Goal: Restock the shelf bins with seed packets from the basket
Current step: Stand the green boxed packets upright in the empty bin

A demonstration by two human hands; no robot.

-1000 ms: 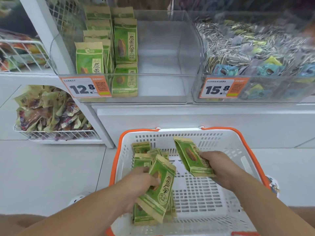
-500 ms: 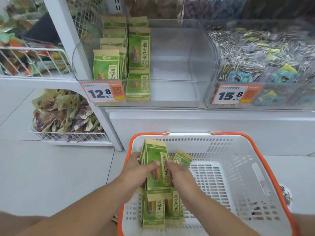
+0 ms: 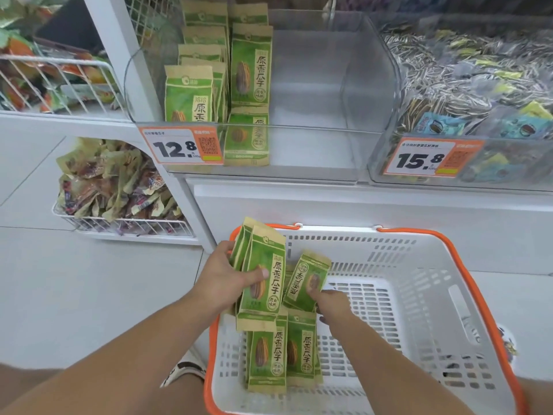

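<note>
**Packets gathered at the basket's left end**

Since half a second ago, the right hand (image 3: 330, 302) has been drawn apart from the left hand (image 3: 226, 275), and a single packet (image 3: 305, 283) is now tilted up in its fingers, where before both hands were pressed together on one bundle.

A white shelf unit (image 3: 329, 199) is seen across the upper view. Two clear plastic bins are set side by side on it. The left bin (image 3: 314, 100) is filled only along its left side with upright green seed packets (image 3: 250, 64), and a price tag reading 12.8 (image 3: 182, 146) is fixed to its front. The right bin (image 3: 466, 85) is heaped with striped and blue packets, behind a tag reading 15.8 (image 3: 431, 158).

Below the shelf, a white basket with an orange rim (image 3: 419, 295) is placed on the pale floor. A wire tray of mixed snack packs (image 3: 116, 187) is seen to the left of it.

A bundle of green packets (image 3: 261, 277) is gripped upright by the left hand over the basket's left end, with the thumb laid across the front packet. The single packet is pinched at its lower edge by the right hand, just beside the bundle. Two more packets (image 3: 281, 354) are laid flat on the basket floor beneath the hands.
</note>
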